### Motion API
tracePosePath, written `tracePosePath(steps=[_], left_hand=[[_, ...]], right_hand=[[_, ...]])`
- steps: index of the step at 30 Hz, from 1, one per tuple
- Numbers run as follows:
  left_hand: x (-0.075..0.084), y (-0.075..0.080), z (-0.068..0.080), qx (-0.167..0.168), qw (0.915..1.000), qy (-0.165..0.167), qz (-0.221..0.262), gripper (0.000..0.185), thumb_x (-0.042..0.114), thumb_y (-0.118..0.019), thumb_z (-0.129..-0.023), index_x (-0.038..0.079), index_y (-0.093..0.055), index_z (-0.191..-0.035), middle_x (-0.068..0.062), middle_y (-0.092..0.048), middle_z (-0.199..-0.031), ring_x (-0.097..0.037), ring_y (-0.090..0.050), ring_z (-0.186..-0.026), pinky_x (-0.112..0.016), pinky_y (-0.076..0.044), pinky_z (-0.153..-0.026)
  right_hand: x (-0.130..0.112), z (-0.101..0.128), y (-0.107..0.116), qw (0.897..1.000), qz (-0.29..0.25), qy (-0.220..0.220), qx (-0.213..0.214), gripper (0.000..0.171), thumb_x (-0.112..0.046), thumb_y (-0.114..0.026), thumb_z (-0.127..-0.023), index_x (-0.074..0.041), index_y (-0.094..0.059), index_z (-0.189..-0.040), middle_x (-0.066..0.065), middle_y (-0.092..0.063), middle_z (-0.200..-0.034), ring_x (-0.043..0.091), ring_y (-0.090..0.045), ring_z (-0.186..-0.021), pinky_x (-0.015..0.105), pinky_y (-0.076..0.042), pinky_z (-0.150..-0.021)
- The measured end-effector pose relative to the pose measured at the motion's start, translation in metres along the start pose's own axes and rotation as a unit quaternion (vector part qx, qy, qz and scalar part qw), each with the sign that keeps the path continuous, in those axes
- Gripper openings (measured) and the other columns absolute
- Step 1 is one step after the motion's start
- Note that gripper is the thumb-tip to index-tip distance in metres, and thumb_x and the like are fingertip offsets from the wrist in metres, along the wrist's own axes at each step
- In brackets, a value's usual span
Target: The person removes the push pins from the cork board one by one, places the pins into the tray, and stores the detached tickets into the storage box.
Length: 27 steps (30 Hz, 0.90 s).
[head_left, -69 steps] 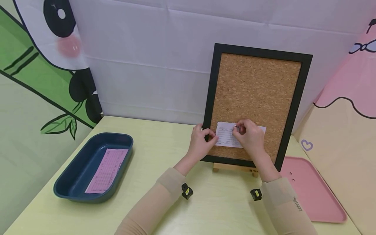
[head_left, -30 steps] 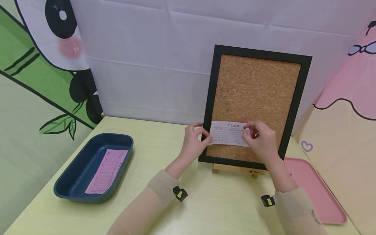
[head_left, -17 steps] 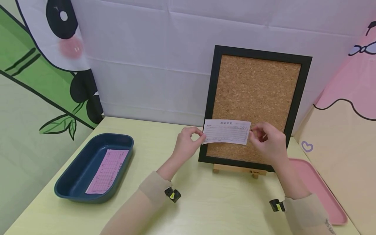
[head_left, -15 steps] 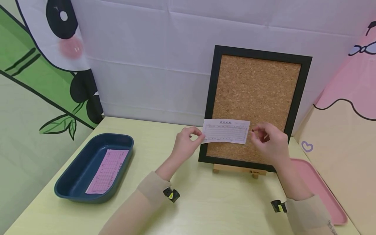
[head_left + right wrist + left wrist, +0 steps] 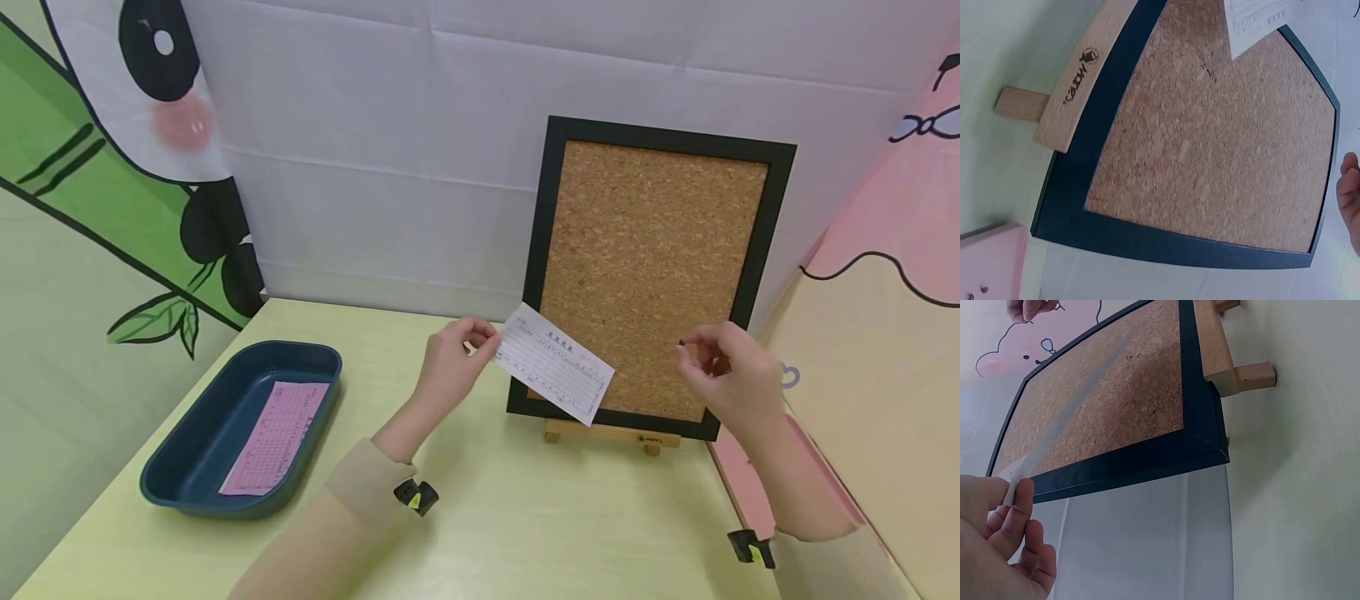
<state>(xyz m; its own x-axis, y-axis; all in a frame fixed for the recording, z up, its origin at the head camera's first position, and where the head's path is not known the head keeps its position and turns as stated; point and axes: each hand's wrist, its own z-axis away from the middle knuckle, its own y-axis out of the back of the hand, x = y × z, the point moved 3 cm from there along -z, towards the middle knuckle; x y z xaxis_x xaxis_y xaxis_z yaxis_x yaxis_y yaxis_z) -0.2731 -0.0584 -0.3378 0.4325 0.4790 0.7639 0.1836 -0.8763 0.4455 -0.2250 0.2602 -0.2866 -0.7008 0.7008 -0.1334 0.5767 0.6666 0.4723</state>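
Observation:
A printed white paper slip (image 5: 556, 363) hangs tilted from my left hand (image 5: 453, 360), thumb and finger pinching its left edge. In the left wrist view the slip (image 5: 1063, 419) shows nearly edge-on. Behind it stands a black-framed cork board (image 5: 652, 242), propped on a small wooden easel (image 5: 600, 431). To the right, in front of the board's right edge, my right hand (image 5: 733, 371) pinches a tiny dark pin, mostly hidden by the fingertips. That hand is apart from both the slip and the cork.
A blue tray (image 5: 168, 454) at the left holds pink printed slips (image 5: 274, 437). At the right a pink tray (image 5: 738, 475), partly behind the right forearm, has small pins (image 5: 984, 289) in it. A white cloth (image 5: 390, 167) hangs behind the table (image 5: 570, 525).
The slip has come away from the board and moved left with my left hand, its right end now drooping. My right hand has let go of the slip and moved right.

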Motion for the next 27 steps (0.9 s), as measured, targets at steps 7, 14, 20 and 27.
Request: tracePosePath(steps=[7,14,20,27], left_hand=[[0.001,0.014,0.000,-0.003,1.0000,0.003,0.004,0.011,0.019,-0.065,-0.089,0.008,-0.065,-0.093,-0.001,-0.066,-0.081,-0.014,-0.057,-0.073,-0.028,-0.044,-0.067],[0.006,0.032,-0.001,-0.008,0.9999,0.006,0.000,0.012,0.020,-0.066,-0.090,0.009,-0.064,-0.094,-0.002,-0.066,-0.082,-0.015,-0.057,-0.073,-0.029,-0.044,-0.067],[0.010,0.047,-0.002,-0.012,0.9997,0.018,-0.011,0.014,0.022,-0.066,-0.089,0.009,-0.064,-0.095,-0.002,-0.066,-0.084,-0.017,-0.057,-0.075,-0.029,-0.044,-0.071],[0.012,0.064,0.000,-0.028,0.9989,0.022,-0.030,0.014,0.023,-0.064,-0.091,0.010,-0.064,-0.098,-0.002,-0.065,-0.086,-0.018,-0.056,-0.077,-0.031,-0.044,-0.075]], right_hand=[[0.004,0.002,0.014,1.000,0.019,0.004,0.004,0.023,-0.017,-0.060,-0.079,0.004,-0.066,-0.085,0.005,-0.053,-0.065,0.001,-0.040,-0.061,0.005,-0.037,-0.059],[0.003,-0.002,0.025,0.999,0.042,0.019,0.011,0.033,-0.027,-0.054,-0.082,0.004,-0.065,-0.081,0.004,-0.051,-0.062,0.000,-0.040,-0.061,0.006,-0.036,-0.057],[0.004,-0.002,0.033,0.998,0.055,0.017,0.012,0.041,-0.034,-0.051,-0.085,0.005,-0.065,-0.080,0.005,-0.050,-0.061,-0.001,-0.039,-0.061,0.005,-0.035,-0.058],[0.009,0.001,0.041,0.998,0.067,0.009,0.013,0.045,-0.037,-0.051,-0.085,0.005,-0.064,-0.078,0.004,-0.049,-0.061,-0.003,-0.039,-0.062,0.002,-0.035,-0.060]])
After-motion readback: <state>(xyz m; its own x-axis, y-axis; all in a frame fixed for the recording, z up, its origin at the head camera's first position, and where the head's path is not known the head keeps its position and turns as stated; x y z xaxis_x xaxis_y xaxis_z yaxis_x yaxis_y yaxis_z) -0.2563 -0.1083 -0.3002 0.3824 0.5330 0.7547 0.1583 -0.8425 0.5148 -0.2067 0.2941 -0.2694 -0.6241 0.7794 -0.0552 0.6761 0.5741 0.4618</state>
